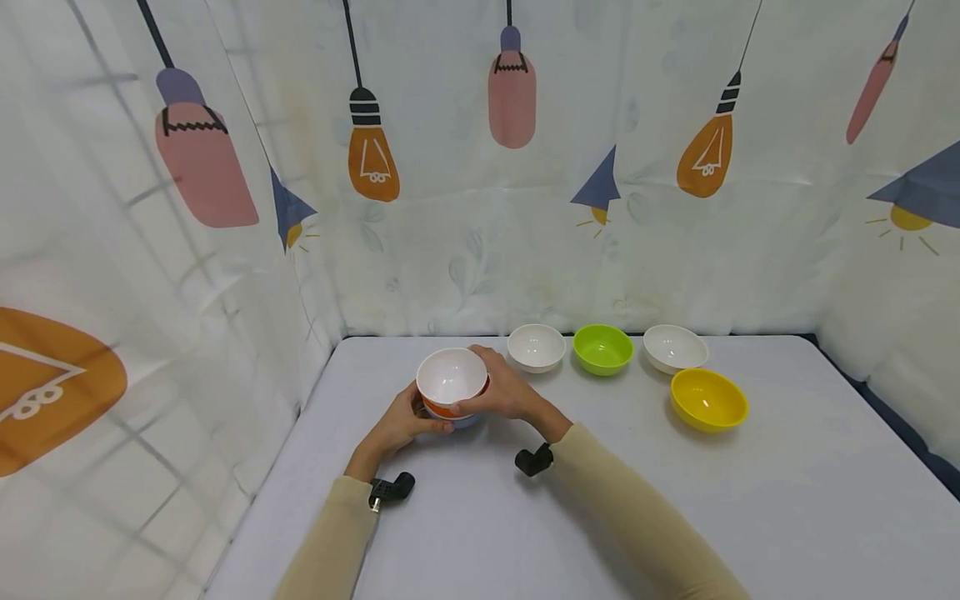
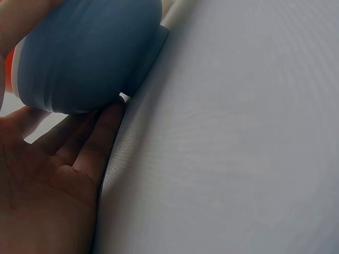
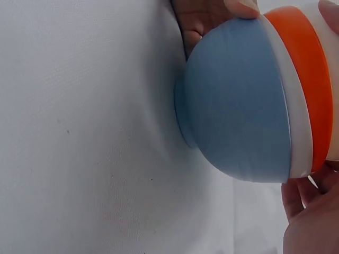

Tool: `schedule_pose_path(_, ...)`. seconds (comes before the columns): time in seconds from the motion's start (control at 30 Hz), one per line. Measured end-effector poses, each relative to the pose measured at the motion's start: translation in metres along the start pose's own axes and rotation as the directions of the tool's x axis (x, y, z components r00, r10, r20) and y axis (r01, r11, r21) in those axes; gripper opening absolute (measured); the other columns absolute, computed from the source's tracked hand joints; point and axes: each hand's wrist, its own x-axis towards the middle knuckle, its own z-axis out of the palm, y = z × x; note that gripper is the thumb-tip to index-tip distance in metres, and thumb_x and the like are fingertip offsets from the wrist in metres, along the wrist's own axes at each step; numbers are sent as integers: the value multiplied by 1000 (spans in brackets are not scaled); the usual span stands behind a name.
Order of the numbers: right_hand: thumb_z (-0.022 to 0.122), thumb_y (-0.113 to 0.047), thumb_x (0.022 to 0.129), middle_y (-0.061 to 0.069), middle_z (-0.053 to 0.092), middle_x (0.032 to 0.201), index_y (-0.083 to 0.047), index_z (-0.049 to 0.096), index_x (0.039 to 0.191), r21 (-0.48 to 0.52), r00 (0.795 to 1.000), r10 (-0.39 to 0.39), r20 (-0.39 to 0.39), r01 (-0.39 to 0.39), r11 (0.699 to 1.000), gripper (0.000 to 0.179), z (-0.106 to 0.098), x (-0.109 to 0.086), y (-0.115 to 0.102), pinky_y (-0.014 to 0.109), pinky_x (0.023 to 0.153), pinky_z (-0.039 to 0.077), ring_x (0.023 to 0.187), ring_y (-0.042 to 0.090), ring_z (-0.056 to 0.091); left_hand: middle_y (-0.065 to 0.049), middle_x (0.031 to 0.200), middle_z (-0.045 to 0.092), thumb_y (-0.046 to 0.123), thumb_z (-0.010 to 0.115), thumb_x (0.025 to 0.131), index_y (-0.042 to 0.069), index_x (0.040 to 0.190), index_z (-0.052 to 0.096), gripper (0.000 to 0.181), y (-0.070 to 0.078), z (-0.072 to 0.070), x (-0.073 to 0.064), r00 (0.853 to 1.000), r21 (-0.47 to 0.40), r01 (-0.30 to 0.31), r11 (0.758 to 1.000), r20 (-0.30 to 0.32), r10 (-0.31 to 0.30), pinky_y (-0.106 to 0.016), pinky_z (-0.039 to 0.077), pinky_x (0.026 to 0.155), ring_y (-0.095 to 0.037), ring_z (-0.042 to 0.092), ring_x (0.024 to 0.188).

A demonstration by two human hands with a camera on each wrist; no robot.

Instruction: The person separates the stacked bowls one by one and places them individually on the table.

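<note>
I've got my left hand with its fingers clamped round the blue bowl, the bottom of a stack toward the bench's left side, can't tell if its foot touches down. Orange bowl sits in the middle, white bowl on top. My right hand has fingers clamped on the white one, maybe the orange too, can't tell. Green bowl and yellow bowl sit off right
</note>
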Motion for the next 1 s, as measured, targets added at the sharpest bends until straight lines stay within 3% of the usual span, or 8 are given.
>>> schedule_pose_path(0.1, 90, -45, 73, 2, 52, 141, -19, 37, 153, 12, 1000, 9, -8, -9, 1000, 99, -1, -1, -3, 45, 106, 50, 128, 20, 51, -9, 153, 48, 15, 93, 75, 18, 155, 36, 99, 0, 0, 1, 1000, 6, -13, 1000, -1, 13, -32, 49, 107, -32, 51, 136)
schedule_pose_path(0.33, 89, -42, 75, 0, 55, 141, -22, 38, 153, 33, 999, 20, -30, -19, 999, 95, -2, -4, -9, 44, 107, 52, 126, 20, 56, -8, 158, 44, 16, 92, 76, 19, 157, 34, 101, 2, 1, -1, 1000, 18, 5, 1000, -13, -5, -54, 40, 118, -34, 45, 143)
schedule_pose_path(0.83, 90, -37, 76, 1, 54, 144, -21, 35, 155, 87, 998, 10, -54, -5, 996, 98, -11, -15, -19, 45, 105, 53, 125, 22, 58, -3, 159, 43, 15, 92, 76, 24, 157, 34, 101, 2, 0, -1, 1000, 19, 15, 1000, -13, -15, -56, 30, 124, -31, 39, 149)
schedule_pose_path(1.0, 91, -37, 74, 2, 53, 148, -20, 34, 157, 96, 996, 41, -80, -33, 995, 102, -15, -21, -21, 49, 106, 53, 127, 25, 57, -2, 158, 44, 17, 93, 75, 24, 157, 35, 101, 0, 1, 0, 1000, 34, 18, 999, -12, -18, -55, 31, 124, -31, 40, 149)
